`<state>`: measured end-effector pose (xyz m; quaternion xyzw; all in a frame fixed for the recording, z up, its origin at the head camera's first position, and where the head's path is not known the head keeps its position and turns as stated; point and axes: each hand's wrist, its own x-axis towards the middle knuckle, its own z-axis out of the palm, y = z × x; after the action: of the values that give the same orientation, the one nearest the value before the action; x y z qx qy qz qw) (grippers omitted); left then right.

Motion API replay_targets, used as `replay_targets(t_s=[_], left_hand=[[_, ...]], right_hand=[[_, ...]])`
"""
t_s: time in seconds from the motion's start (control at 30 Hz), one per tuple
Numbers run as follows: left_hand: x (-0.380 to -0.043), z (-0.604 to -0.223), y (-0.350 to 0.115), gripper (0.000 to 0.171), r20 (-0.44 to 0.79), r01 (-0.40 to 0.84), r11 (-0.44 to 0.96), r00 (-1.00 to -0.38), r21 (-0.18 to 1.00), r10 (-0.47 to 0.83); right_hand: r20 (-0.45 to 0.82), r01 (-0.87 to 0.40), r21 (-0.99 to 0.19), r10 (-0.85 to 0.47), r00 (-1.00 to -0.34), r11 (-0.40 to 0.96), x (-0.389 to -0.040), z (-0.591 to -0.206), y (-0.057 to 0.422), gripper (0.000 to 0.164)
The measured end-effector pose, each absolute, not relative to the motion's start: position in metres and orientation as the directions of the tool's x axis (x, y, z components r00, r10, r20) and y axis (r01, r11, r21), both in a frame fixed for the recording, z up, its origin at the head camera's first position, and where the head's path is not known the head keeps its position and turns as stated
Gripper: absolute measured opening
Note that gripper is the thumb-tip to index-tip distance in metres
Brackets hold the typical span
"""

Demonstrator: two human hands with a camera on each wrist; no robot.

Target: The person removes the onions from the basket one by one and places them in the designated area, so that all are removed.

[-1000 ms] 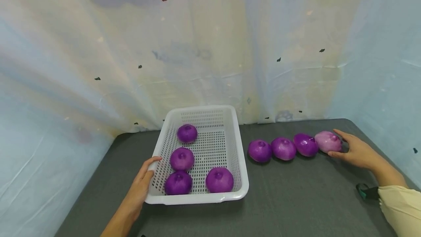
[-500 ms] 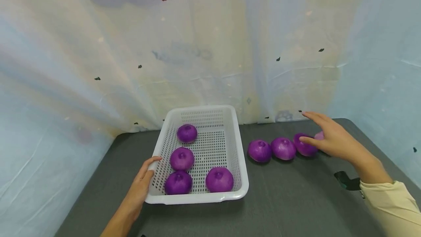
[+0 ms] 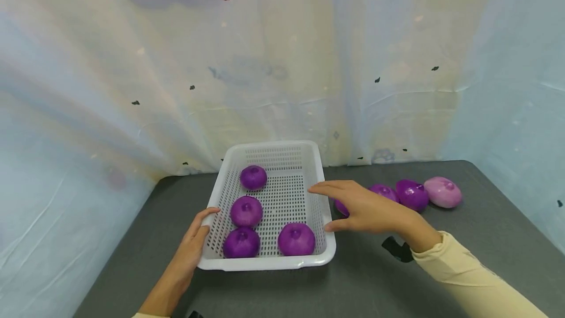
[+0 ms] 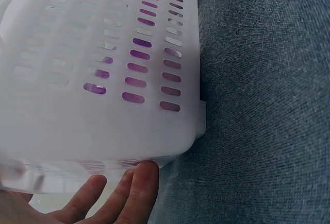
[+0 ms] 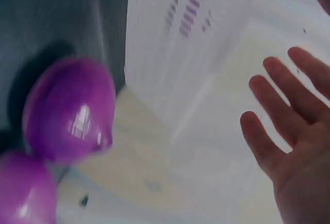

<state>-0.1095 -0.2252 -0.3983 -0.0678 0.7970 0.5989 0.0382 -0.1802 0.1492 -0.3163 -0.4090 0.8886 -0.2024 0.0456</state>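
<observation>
A white slotted plastic basket [image 3: 267,263] sits on the dark table with several purple onions [image 3: 296,239] inside. My left hand [image 3: 191,247] holds the basket's left rim; in the left wrist view its fingers [image 4: 143,185] bend against the basket's outer wall. Just above the right rim hovers my right hand [image 3: 368,207], fingers and thumb spread, holding nothing. To the right of the basket, several more onions stand in a row: a glossy dark one [image 3: 412,195] and a paler pink one [image 3: 443,192] show fully, while my right hand partly covers the nearer ones.
Dark grey cloth covers the tabletop [image 3: 485,239]. A pale patterned curtain [image 3: 282,63] hangs close behind the table and along both sides. A black strap [image 3: 397,249] dangles at my right wrist.
My right hand has left the pale onion at the row's far right end and swept left over the row to the basket's right rim. The left hand stays on the basket.
</observation>
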Motion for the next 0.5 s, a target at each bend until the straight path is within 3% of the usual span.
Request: replay_targets(t_s=[0.3, 0.5], left_hand=[[-0.108, -0.398, -0.227, 0.043, -0.145, -0.159, 0.271, -0.987, 0.949, -0.069], [-0.108, -0.396, -0.225, 0.042, -0.143, -0.155, 0.257, -0.988, 0.954, -0.066]], right_hand=[[-0.099, -0.782, -0.427, -0.883, -0.459, 0.455, -0.201, -0.331, 0.095, 0.077], [-0.264, -0.765, -0.326, -0.830, -0.491, 0.556, -0.203, -0.337, 0.080, 0.083]])
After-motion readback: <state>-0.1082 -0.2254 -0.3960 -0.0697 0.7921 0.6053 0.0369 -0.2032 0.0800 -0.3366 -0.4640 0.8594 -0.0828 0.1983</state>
